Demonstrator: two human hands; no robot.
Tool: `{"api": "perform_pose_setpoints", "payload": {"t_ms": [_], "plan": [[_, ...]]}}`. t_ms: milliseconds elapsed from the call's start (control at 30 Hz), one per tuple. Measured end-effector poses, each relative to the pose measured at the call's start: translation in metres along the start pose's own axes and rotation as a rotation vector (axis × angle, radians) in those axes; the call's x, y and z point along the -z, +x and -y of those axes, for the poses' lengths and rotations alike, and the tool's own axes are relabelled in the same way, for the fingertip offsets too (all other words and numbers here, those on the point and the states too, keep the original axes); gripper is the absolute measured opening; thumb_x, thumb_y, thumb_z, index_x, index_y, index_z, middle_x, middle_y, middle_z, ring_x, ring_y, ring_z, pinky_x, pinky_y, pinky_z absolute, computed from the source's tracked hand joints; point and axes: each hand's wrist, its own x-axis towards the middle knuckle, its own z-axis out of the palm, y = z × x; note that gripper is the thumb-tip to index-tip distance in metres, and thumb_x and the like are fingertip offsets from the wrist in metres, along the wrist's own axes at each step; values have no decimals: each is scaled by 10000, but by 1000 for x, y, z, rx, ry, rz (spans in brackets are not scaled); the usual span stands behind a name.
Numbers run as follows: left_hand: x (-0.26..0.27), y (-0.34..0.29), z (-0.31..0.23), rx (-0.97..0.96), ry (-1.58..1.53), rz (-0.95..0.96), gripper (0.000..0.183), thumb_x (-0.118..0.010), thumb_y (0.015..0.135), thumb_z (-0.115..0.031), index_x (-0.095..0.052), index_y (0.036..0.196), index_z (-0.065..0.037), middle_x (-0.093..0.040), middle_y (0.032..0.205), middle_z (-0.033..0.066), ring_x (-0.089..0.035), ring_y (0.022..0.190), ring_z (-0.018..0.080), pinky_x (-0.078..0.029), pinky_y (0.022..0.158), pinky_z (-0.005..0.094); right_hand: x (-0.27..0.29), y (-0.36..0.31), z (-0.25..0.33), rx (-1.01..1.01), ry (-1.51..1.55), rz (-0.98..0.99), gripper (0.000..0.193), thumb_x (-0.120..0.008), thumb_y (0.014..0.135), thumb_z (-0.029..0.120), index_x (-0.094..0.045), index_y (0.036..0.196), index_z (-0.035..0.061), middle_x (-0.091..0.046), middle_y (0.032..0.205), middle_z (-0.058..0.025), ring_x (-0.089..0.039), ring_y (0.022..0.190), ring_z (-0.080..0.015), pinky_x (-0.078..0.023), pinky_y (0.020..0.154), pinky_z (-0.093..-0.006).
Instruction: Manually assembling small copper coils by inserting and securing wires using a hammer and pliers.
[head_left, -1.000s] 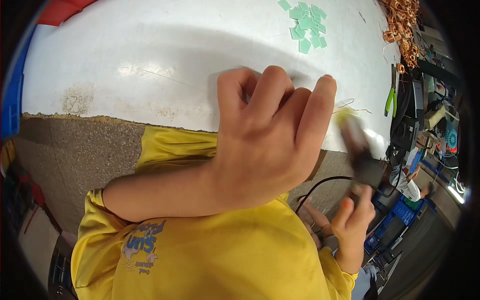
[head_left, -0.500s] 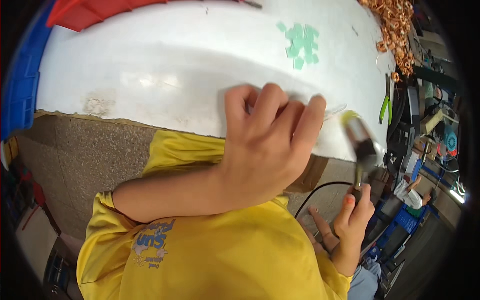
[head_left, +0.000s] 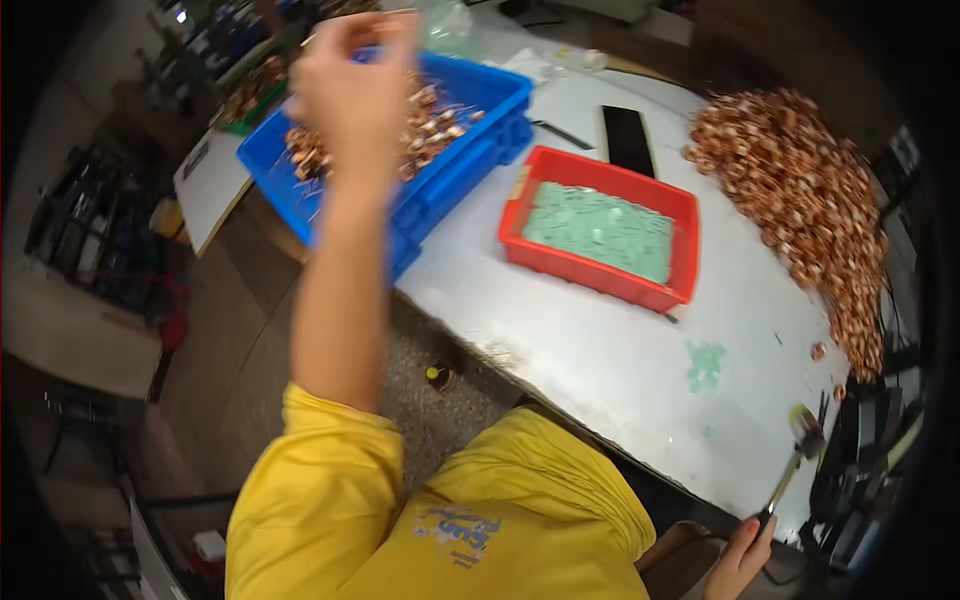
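Note:
My left hand is raised over the far part of a blue bin at the upper left. Its fingers look curled but are smeared by motion, and whether they hold anything does not show. Inside the bin lie many small copper-coloured coils with thin wire ends. At the lower right, my right hand is closed round the dark handle of a soldering iron. The iron's metal shaft points up and away over the table edge, toward a blurred blocky head with a yellowish end.
A red tray of pale green chips stands mid-table. Several loose green pieces lie nearer. A big heap of copper coils covers the right side. Behind the tray lies a black phone. Dark equipment crowds the right edge.
The view has swung left, bringing the blue bin and red tray into sight. My left hand has gone from the near table edge to above the bin. My right hand still holds the iron.

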Motion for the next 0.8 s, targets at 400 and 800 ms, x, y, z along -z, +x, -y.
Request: {"api": "perform_pose_setpoints", "payload": {"t_ms": [400,800], "plan": [[60,-86,-69,-243,-255,849,149,-531,832,-7,-582,972,11,-614,942,131,-572,814,245,-454,757,328,0,34,27,168,-228,148,231,-561,881,244,-483,848,29,-545,641,-105,-529,485,-291,-428,459,-345],[55,-248,-175,-374,-985,1192,240,-641,696,24,-594,928,-10,-615,1002,91,-560,842,241,-429,794,334,-31,91,5,388,-629,-306,303,-608,828,309,-535,830,15,-472,777,-137,-482,690,-296,-427,627,-375]]}}
